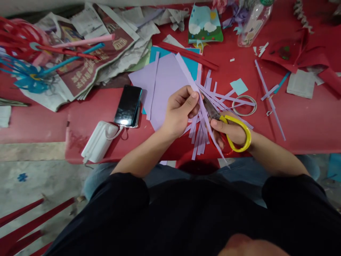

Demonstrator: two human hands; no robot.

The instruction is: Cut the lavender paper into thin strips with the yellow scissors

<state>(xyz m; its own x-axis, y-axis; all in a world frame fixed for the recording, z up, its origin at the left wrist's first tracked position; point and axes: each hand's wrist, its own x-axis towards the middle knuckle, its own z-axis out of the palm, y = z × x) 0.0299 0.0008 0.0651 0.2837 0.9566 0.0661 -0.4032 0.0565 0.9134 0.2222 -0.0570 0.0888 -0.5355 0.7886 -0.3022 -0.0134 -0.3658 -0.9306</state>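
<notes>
My left hand (182, 108) pinches a long strip of purple paper (187, 69) between thumb and fingers. The strip slants from above the hand down toward my lap. My right hand (230, 131) is closed around the scissors (241, 124), which have one yellow handle loop and one red loop partly hidden below. Their metal blades point up and left, reaching the strip beside my left fingers. Whether the blades are apart I cannot tell. Under and around both hands lie several cut purple strips (198, 142). Larger purple sheets (167, 81) rest to the left on blue paper (153, 55).
A phone (128, 105) and a white power bank (98, 142) joined by a cable lie left. Newspapers (106, 53), paper pinwheels (32, 76) and red strips (190, 55) are farther back. A tape roll (245, 105), a plastic bottle (254, 25) and red paper (293, 53) are on the right.
</notes>
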